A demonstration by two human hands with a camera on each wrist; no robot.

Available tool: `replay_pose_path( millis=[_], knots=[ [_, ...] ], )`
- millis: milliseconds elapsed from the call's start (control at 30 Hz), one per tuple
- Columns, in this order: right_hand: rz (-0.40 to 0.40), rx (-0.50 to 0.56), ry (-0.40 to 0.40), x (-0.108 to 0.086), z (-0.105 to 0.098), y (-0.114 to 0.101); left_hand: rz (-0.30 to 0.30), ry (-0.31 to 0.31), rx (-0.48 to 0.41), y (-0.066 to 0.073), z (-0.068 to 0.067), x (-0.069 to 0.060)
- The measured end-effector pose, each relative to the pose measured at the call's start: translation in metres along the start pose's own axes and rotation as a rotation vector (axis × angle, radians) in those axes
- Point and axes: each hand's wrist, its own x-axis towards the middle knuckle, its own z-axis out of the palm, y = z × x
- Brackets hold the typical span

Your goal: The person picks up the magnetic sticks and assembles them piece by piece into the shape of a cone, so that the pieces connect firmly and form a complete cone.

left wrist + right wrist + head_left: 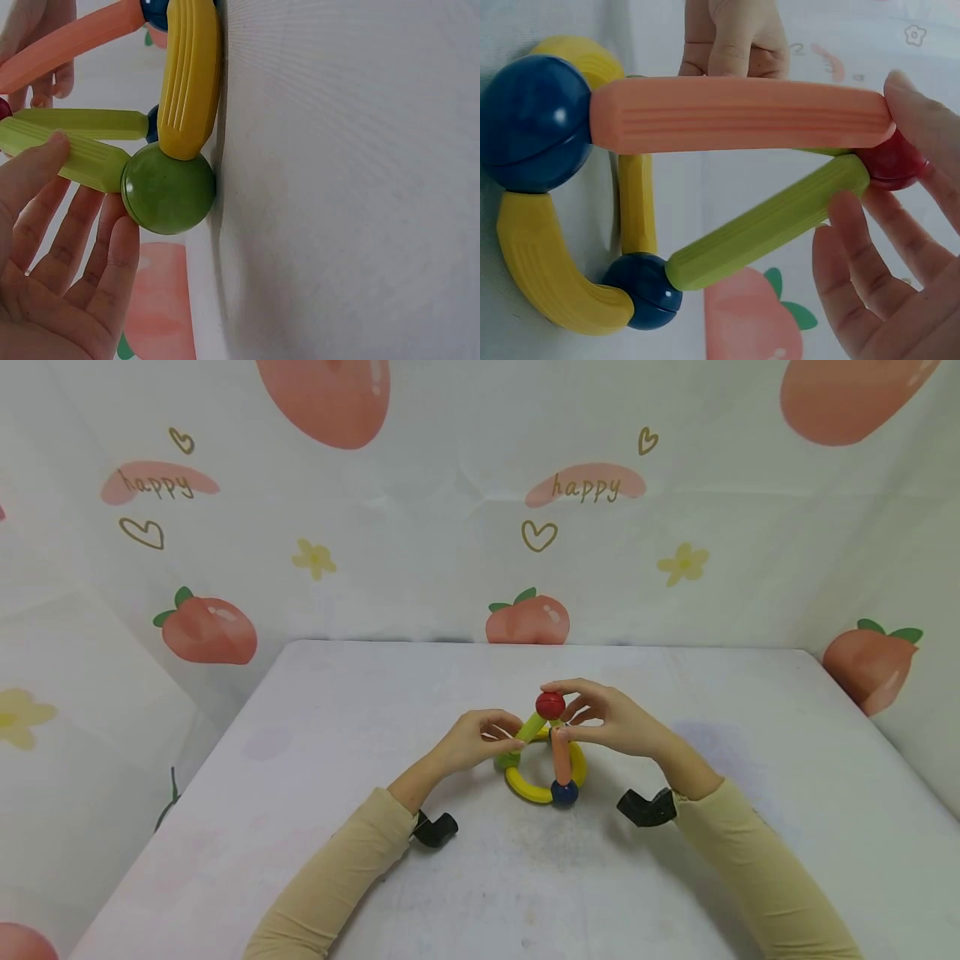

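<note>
A pyramid-like build of magnetic sticks and balls stands on the table. Its base is a ring of curved yellow sticks (527, 788) joined by a green ball (169, 187) and two blue balls (536, 124). An orange stick (742, 114) and two light green sticks (769, 223) slope up to a red ball (551, 705) at the top. My left hand (476, 743) pinches one light green stick near the green ball, thumb in front and fingers behind. My right hand (618, 718) holds the red ball at the peak, its thumb on the orange stick's upper end.
The build stands on a white-covered table (360, 693). A fruit-printed cloth (420, 527) hangs behind and at the sides. Black wrist mounts (647, 808) stick out from both sleeves, near the tabletop.
</note>
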Motion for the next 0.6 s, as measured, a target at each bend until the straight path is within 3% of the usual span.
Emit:
replay_pose_path(
  millis=[600],
  knots=[
    [-0.013,-0.007,0.113,0.0035,0.0101,0.0033,-0.003,0.004,0.004,0.0015,-0.0003,-0.0008]
  ],
)
